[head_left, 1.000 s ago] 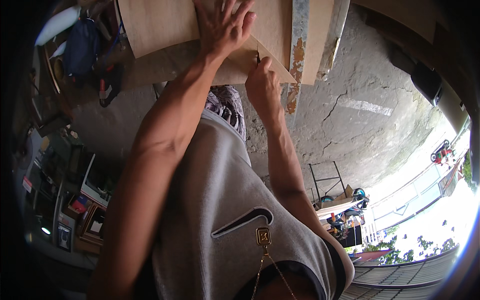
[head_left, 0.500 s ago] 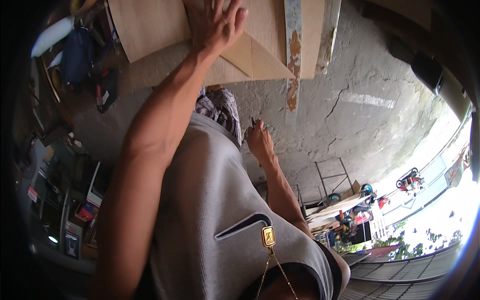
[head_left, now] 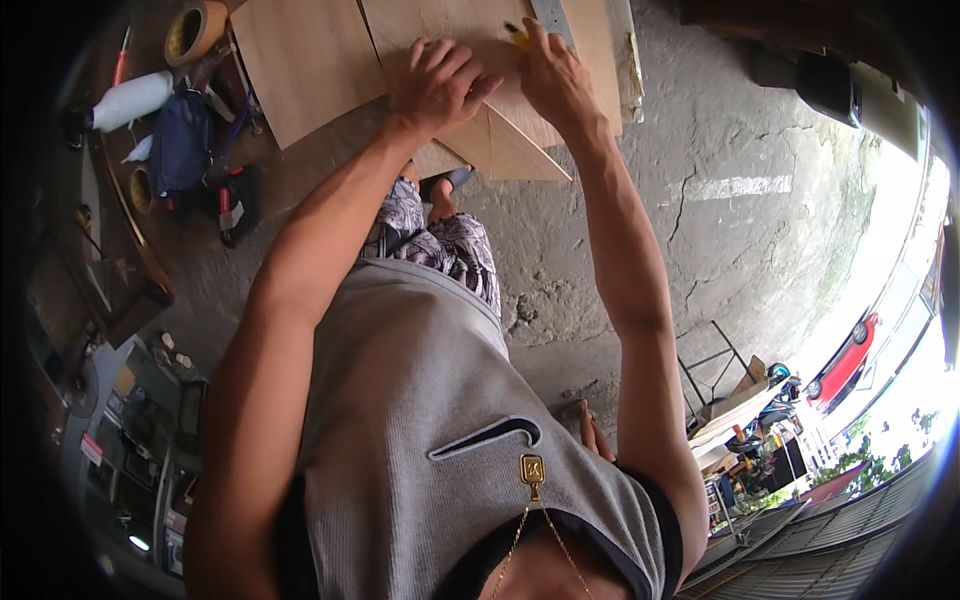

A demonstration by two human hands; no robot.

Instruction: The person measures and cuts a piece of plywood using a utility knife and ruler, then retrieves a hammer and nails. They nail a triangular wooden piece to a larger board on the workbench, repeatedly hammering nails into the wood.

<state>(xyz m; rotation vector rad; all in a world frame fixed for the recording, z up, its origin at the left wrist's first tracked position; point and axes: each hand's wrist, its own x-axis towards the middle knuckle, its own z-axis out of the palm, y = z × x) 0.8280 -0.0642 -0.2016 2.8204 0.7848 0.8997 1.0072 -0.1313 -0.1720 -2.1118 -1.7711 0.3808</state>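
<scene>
Light plywood sheets (head_left: 300, 70) lie at the top of the view, with a dark seam between two of them. My left hand (head_left: 437, 88) rests on the wood near this seam, fingers apart and slightly bent, holding nothing. Farther right, over the sheet, my right hand (head_left: 560, 75) grips a small yellow tool with a dark tip (head_left: 519, 37); its exact kind is partly hidden by my fingers. Beside that hand shows part of a worn grey metal strip (head_left: 552, 14). A pointed triangular piece of wood (head_left: 505, 145) sticks out toward me below my hands.
Left of the sheets are a tape roll (head_left: 196, 32), a white bottle (head_left: 133, 101), a dark blue bag (head_left: 182, 145) and a red-and-black tool (head_left: 232, 205). Cracked concrete floor (head_left: 700, 240) stretches to the right. A metal frame (head_left: 722, 355) and a red car (head_left: 842, 362) appear beyond.
My right hand has risen from beside my leg onto the plywood with the yellow tool. My left hand has shifted slightly nearer me, and the view has tilted.
</scene>
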